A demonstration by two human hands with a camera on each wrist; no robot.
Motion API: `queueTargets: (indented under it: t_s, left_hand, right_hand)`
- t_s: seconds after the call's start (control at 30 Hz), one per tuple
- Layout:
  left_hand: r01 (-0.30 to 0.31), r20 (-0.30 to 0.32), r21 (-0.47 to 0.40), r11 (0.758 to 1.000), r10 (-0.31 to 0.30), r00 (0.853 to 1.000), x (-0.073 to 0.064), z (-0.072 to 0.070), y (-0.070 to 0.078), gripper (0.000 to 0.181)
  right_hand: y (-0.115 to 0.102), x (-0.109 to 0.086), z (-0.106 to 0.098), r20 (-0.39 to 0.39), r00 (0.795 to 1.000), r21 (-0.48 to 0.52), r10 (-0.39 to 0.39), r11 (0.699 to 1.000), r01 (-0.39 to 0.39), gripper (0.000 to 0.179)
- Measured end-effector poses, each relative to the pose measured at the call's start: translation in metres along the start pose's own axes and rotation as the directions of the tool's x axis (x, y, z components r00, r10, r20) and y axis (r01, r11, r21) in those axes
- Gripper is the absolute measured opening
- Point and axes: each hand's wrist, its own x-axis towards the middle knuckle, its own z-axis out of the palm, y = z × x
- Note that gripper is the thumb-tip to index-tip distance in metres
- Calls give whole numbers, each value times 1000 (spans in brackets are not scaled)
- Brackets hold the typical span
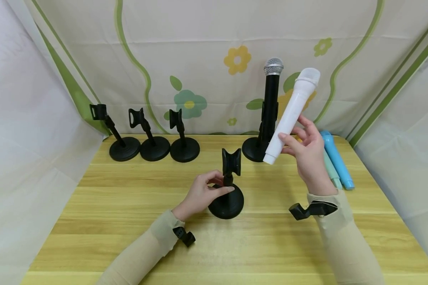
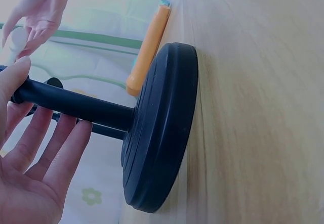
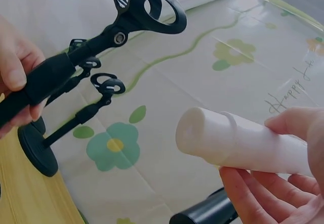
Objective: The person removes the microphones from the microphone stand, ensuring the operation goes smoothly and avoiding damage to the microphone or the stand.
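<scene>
Fingers and thumb of my left hand (image 1: 203, 194) grip the stem of a black desktop microphone stand (image 1: 227, 208), whose round base sits on the table. Its clip at the top holds nothing. In the left wrist view the thumb and fingertips lie around the black stem (image 2: 96, 102). My right hand (image 1: 312, 162) holds a white microphone (image 1: 289, 111) above the table, to the right of that stand. The microphone tilts, head up and to the right, its tail end lower left. In the right wrist view its tail (image 3: 202, 133) points toward the stand's clip (image 3: 157, 11).
Three more black stands (image 1: 184, 149) line the back left. A black microphone (image 1: 272, 95) with a silver mesh head stands in another stand at the back. Blue (image 1: 337, 162) and light green (image 1: 331, 170) microphones lie at right; an orange one (image 2: 149, 52) shows in the left wrist view.
</scene>
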Motion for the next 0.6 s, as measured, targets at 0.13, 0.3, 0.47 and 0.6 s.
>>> queueTargets:
  t_s: [0.13,0.3,0.47,0.6]
  left_hand:
    - [-2,0,3,1000,2,1000,0,0,1,14]
    - [-8,-2,4,1000,8,1000,0,0,0,14]
    - [-11,-3,2,1000,11,1000,0,0,0,14]
    - [-5,-4,4,1000,5,1000,-1,0,1,15]
  right_hand:
    - [-1,-1,-7,-25,1000,0,1,1000,-1,54]
    - [-2,-3,-19,-37,999,-11,13,1000,-13,54]
    - [-1,-5,-32,-57,998,-34,33,999,-35,53]
    - [0,-5,-43,-89,996,-67,32,997,-38,51]
